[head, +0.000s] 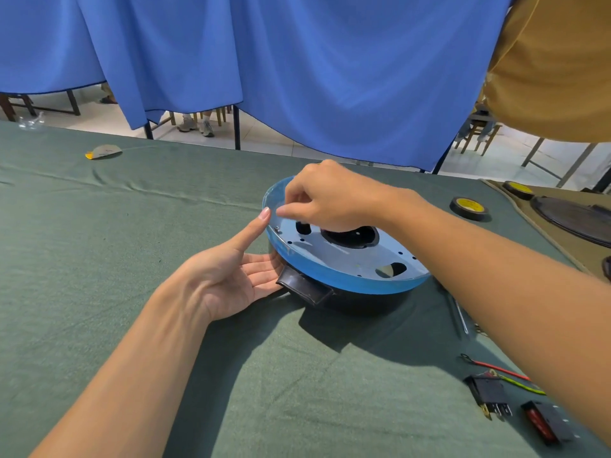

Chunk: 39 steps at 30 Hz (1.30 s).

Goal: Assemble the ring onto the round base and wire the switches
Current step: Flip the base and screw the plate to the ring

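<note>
Blue-filmed ring (347, 259) already seated on round base (363, 300), on table (132, 259). Base steadied by left hand (231, 276), fingers straight. Right hand (330, 200) fingers curled, pinched at ring rim; item cannot be told. Switches (489, 396), right of base, judged not yet wired.

left hand (228, 279) braces the round base (363, 304); right hand (330, 200) pinches the blue ring (347, 280) on it.
</note>
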{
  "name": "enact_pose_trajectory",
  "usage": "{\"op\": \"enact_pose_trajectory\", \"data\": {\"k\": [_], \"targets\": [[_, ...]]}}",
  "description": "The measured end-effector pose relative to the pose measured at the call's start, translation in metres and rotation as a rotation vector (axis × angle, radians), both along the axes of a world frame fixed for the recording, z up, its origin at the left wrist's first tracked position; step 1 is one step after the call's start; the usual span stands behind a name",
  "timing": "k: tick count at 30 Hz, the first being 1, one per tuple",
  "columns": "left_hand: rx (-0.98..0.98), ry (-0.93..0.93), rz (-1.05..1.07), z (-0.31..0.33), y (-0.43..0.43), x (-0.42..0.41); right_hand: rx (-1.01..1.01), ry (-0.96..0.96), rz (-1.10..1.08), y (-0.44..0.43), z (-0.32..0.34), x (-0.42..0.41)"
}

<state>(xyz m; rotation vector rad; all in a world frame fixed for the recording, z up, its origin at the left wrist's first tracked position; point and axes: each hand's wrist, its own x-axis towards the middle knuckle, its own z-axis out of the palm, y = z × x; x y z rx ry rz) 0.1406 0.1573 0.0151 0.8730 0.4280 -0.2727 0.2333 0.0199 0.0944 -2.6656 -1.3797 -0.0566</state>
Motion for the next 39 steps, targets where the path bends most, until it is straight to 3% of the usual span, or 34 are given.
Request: {"op": "enact_pose_trajectory", "data": {"k": [10,15,19,25,31,39], "targets": [[0.085,0.022,0.094,0.002,-0.004,0.001,0.351,-0.071,-0.619,-0.139,0.001,0.009],[0.093,0.007,0.112,0.002,-0.006,-0.001,0.179,-0.001,-0.826,-0.173,-0.038,-0.002],[0.114,-0.005,0.107,0.002,-0.009,-0.002,0.059,0.039,-0.872,-0.171,-0.062,-0.009],[0.131,-0.012,0.095,0.004,-0.009,-0.002,0.035,-0.072,-0.929,-0.155,-0.073,-0.009],[0.145,-0.015,0.079,0.004,-0.008,-0.002,0.005,0.021,-0.918,-0.152,-0.066,-0.008],[0.166,-0.025,0.081,0.003,-0.008,-0.003,0.17,0.048,-0.886,-0.152,-0.024,-0.018]]}}
